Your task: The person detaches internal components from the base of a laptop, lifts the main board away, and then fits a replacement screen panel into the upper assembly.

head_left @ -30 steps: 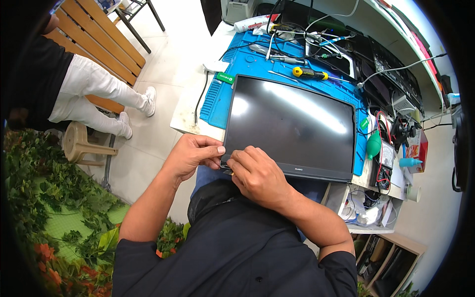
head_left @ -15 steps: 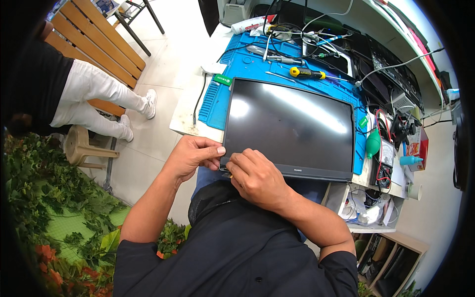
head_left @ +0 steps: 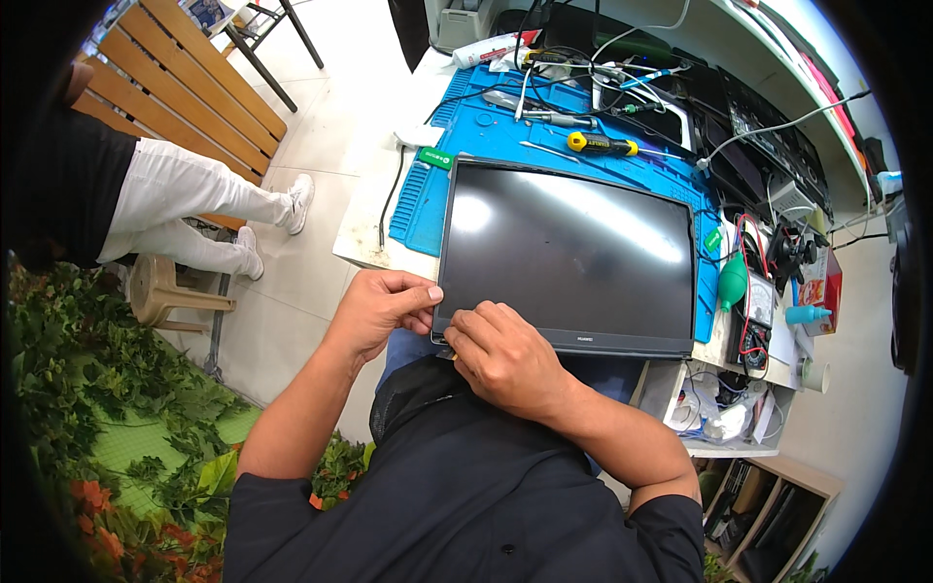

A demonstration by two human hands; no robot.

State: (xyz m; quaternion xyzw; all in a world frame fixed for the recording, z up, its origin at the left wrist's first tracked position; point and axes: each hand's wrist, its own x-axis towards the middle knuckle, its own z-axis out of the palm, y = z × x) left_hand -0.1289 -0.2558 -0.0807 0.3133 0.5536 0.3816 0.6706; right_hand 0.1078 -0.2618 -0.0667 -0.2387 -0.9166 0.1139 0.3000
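Observation:
A dark laptop screen [head_left: 573,248] lies face up at the front of the bench, its lower edge close to my body. My left hand [head_left: 387,309] pinches the screen's lower left corner, the thumb on top of the bezel and the fingers curled at the side. Just right of it, my right hand [head_left: 507,352] is closed over the lower bezel near the same corner. A small yellowish tip pokes out beneath its fingers; what this belongs to is hidden. Both hands are close together but apart.
Behind the screen a blue repair mat [head_left: 418,209] carries a yellow-black screwdriver [head_left: 603,144], tweezers and cables. At the right are a green air blower [head_left: 732,283] and a multimeter [head_left: 755,330]. Another person [head_left: 185,199] stands at the left by a plastic stool [head_left: 155,291].
My right hand has shifted slightly at the lower bezel, and the screen's upper left corner sits a little lower. My left hand keeps its place. The other person has moved slightly.

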